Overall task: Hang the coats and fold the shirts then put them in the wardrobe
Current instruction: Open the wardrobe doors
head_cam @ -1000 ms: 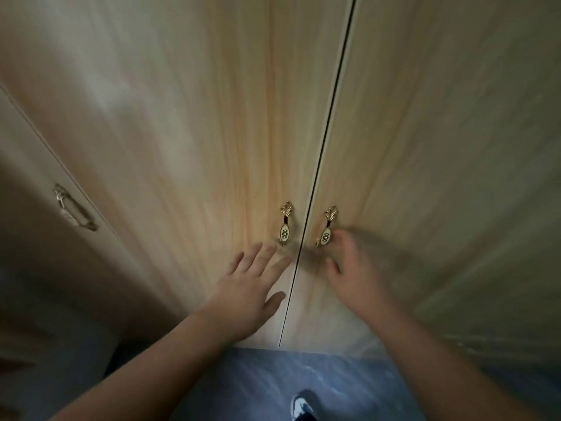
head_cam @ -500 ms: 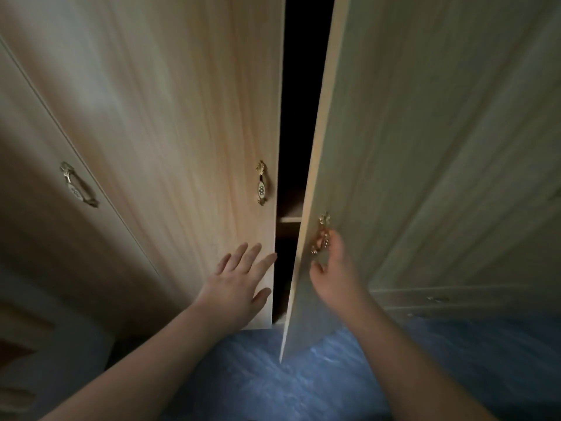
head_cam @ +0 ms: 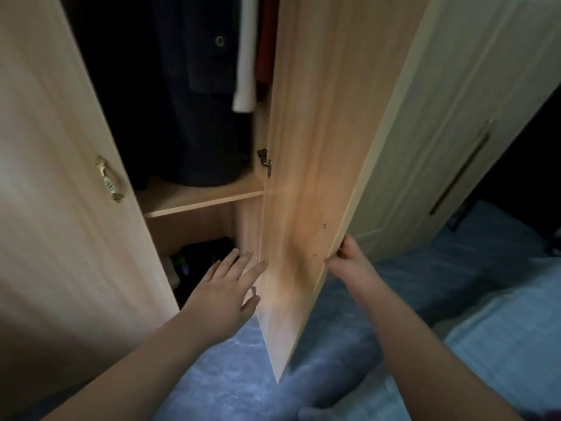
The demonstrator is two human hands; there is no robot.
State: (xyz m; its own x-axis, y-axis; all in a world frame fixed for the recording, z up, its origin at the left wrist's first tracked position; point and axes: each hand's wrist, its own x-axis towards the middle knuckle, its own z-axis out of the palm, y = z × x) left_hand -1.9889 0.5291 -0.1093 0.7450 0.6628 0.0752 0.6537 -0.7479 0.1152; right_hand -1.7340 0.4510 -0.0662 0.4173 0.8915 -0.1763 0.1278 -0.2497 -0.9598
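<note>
Head view: the wardrobe (head_cam: 194,205) stands with its right door (head_cam: 309,183) swung wide, showing the inner face, while the left door (head_cam: 60,177) is shut or nearly so, its ornate brass handle (head_cam: 110,180) on the outer face near the door's free edge. The right hand (head_cam: 349,267) grips the free edge of the right door low down, thumb on the inner face and fingers curled round to the outer side. The left hand (head_cam: 226,291) is held flat with fingers straight and spread, in front of the lower compartment, its fingertips just beside the inner face of the right door; whether they touch it cannot be told.

Inside, above the shelf (head_cam: 197,196), hang a dark coat (head_cam: 200,95), a white garment (head_cam: 244,65) and a red garment (head_cam: 266,41), all toward the hinge side. The coat's hem reaches down to the shelf. Below the shelf, dark bundled items (head_cam: 200,256) lie at the back of the lower compartment; they are too dim to name. A metal hinge (head_cam: 264,161) shows at the shelf's right end. The floor is covered by blue carpet (head_cam: 230,375). To the right of the open door stands a paler cupboard door (head_cam: 440,132) with a long bar handle.
</note>
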